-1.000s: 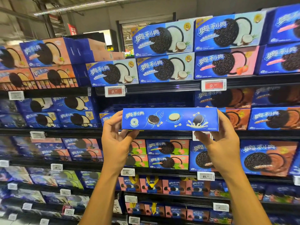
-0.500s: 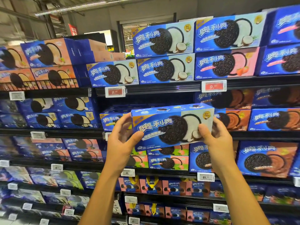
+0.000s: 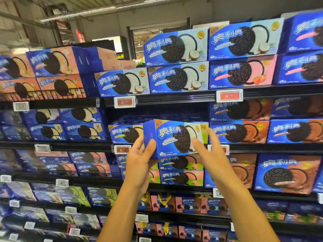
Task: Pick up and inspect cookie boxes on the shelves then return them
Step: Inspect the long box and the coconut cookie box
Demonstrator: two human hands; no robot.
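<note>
A blue cookie box [image 3: 173, 137] with a dark sandwich cookie and coconut on its front is held in front of the second shelf [image 3: 78, 147]. It is angled, so its plain blue left end faces me. My left hand [image 3: 139, 161] grips the lower left corner, thumb on the end face and fingers beneath. My right hand [image 3: 211, 151] holds the right end, with its thumb on the front face and its fingers stretched past the edge. Behind the box lies a dark gap [image 3: 157, 112] in the shelf, above a low row of similar boxes [image 3: 125, 132].
Rows of cookie boxes fill every shelf: coconut boxes [image 3: 174, 48] and a strawberry box [image 3: 241, 72] above, chocolate boxes [image 3: 239, 131] to the right, peach-coloured ones [image 3: 52, 60] at the upper left. Red price tags [image 3: 124, 102] hang on the shelf rails.
The box turned from its narrow side to its front face, then swung its left end toward me. Both hands moved it slightly right, toward the shelf gap.
</note>
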